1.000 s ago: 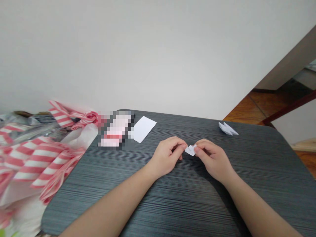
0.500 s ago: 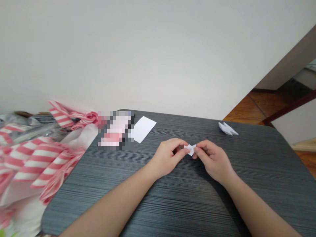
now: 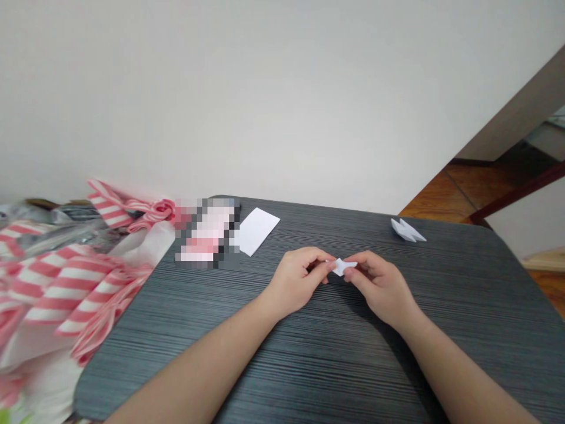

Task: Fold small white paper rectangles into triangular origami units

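Note:
A small folded piece of white paper sits between my two hands just above the dark striped table. My left hand pinches its left side with fingers curled. My right hand pinches its right side with thumb and fingertips. A flat white paper rectangle lies further back on the table. Some finished folded white paper pieces rest near the far right edge.
Red-and-white striped plastic bags are heaped at the table's left side. A blurred pink-and-white object lies next to the paper rectangle. A plain wall stands behind the table. Wooden floor shows at the right.
The small paper has been turned and pressed flatter between my fingertips. Both hands stay in nearly the same spot, the left one edging slightly left.

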`<state>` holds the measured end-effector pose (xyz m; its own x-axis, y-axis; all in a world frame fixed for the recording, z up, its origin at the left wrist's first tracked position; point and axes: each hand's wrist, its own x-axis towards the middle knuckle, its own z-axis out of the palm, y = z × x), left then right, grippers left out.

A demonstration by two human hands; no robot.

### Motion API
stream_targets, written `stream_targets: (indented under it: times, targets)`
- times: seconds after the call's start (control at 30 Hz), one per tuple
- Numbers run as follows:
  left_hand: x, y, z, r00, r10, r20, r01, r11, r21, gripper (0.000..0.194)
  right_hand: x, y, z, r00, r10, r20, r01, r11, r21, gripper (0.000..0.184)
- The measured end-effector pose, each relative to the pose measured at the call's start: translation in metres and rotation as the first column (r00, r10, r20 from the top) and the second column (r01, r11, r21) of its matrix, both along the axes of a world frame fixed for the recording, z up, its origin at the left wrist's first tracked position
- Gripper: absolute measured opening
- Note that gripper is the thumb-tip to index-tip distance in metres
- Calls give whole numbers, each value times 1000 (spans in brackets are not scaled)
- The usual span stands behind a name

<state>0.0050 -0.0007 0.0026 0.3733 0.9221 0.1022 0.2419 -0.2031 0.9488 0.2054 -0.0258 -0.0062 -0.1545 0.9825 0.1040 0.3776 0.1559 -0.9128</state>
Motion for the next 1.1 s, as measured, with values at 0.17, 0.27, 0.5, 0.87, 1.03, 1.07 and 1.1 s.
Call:
stream_targets:
  times: [0.17,0.27,0.5,0.87,1.03,1.07,1.1]
  targets:
    - [1,0,0,998,18,65,-13,996,-83,16,1,-1,2,998,-56,10,55,998,22,15]
    - [1,0,1,992,46,120,-29,989,-144,16,0,-2,4,995,-77,-61,77,997,-6,16]
    - [2,1,3,967,33,253,30,970,-241,16,-3,-3,3,980,-45,-195,40,999,-30,16]
    - [3,0,-1,980,-65,188,114,958,-263,16,0,-2,4,992,22,-121,-18,999,29,14]
    - [3,-2,4,988,-44,150,83,960,-267,17,-1,-2,4,990,12,-139,-12,1000,-3,15]
    - [4,-3,5,988,-38,150,77,961,-265,17,-1,-2,5,989,11,-144,-13,1000,-11,15]
    - [4,-3,6,988,-34,149,73,963,-260,17,-2,-2,5,989,15,-147,-17,1000,-19,15]
